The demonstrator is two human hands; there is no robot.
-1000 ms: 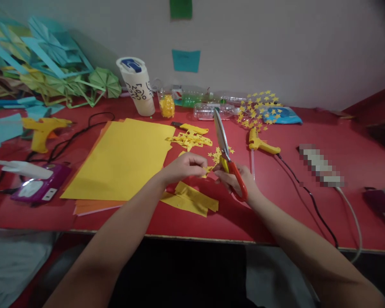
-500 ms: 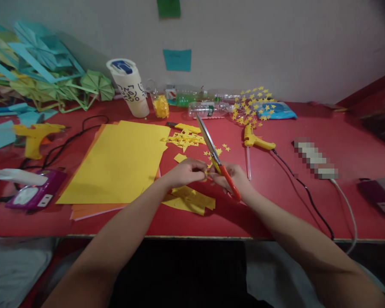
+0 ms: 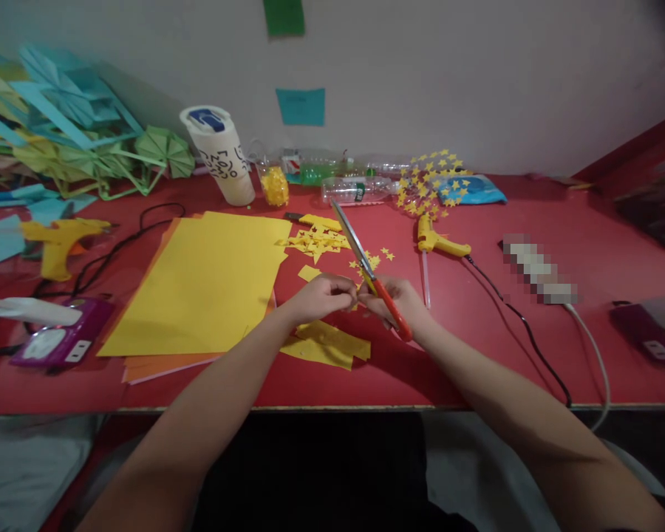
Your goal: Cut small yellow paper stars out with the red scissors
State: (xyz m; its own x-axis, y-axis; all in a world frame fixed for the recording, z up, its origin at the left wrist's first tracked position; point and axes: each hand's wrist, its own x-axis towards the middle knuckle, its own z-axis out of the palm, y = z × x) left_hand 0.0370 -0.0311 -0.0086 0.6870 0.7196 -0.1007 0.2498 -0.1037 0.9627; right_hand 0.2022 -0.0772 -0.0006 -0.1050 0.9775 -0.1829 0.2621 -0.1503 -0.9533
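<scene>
My right hand (image 3: 396, 299) holds scissors (image 3: 357, 247) with red handles, their blades together and pointing up and left. My left hand (image 3: 326, 294) is closed in a pinch close to the right fingertips. A sliver of yellow paper shows at its fingertips, mostly covered. Under and in front of my hands lie yellow paper strips (image 3: 332, 346). Small yellow paper stars (image 3: 386, 253) are scattered beyond them, next to star-punched yellow scraps (image 3: 315, 242). A stack of yellow sheets (image 3: 205, 284) lies to the left of my left hand.
A yellow glue gun (image 3: 440, 242) with its cord is on the right, another glue gun (image 3: 58, 240) on the left. Along the wall stand a white tumbler (image 3: 222, 159), plastic bottles (image 3: 355, 191) and a cluster of stars (image 3: 432, 181). Folded paper shapes (image 3: 77, 111) fill the back left.
Both hands stay close together, fingertips nearly meeting, and the scissors remain in the right hand. The yellow bit between the fingertips shows less now. The view has shifted slightly.
</scene>
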